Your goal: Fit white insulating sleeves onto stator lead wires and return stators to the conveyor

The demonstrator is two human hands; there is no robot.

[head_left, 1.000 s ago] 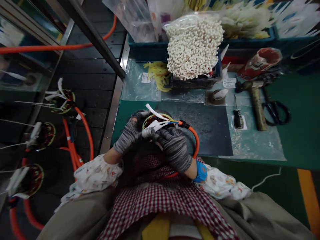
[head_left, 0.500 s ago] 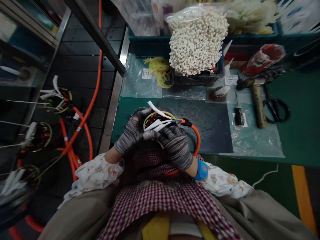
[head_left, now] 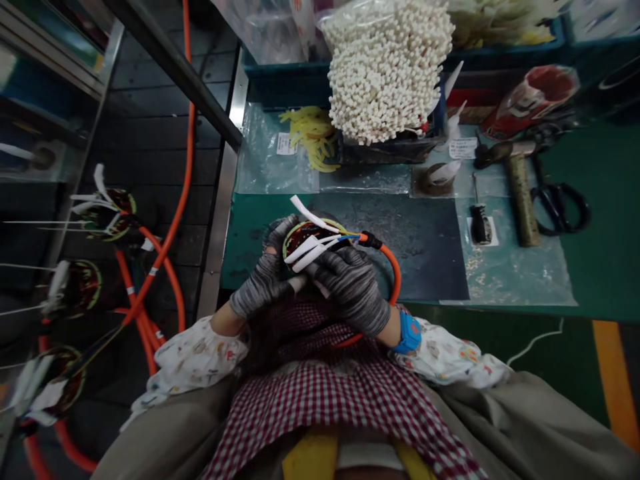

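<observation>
A motor stator (head_left: 305, 237) with dark red-brown windings and a yellow-green rim sits tilted at the bench's near edge, in front of my body. My left hand (head_left: 267, 270), in a grey striped glove, is wrapped around its left side. My right hand (head_left: 347, 283), gloved alike, is closed against its near right side; the fingertips are partly hidden. White sleeves (head_left: 313, 250) on the lead wires fan out across the stator, above my right fingers. These leads run into an orange cable (head_left: 393, 267), which curves around behind my right hand toward my lap.
Left of the bench, several more stators (head_left: 85, 287) with orange cables stand by a slatted floor. On the bench lie a hammer (head_left: 523, 200), scissors (head_left: 563, 207), a screwdriver (head_left: 480, 223), yellow tubing pieces (head_left: 315, 137) and a large bundle of white tubes (head_left: 387, 73).
My left thumb has shifted lower, away from the white sleeves. The sleeves' ends have moved slightly toward me. The whole view has shifted a little.
</observation>
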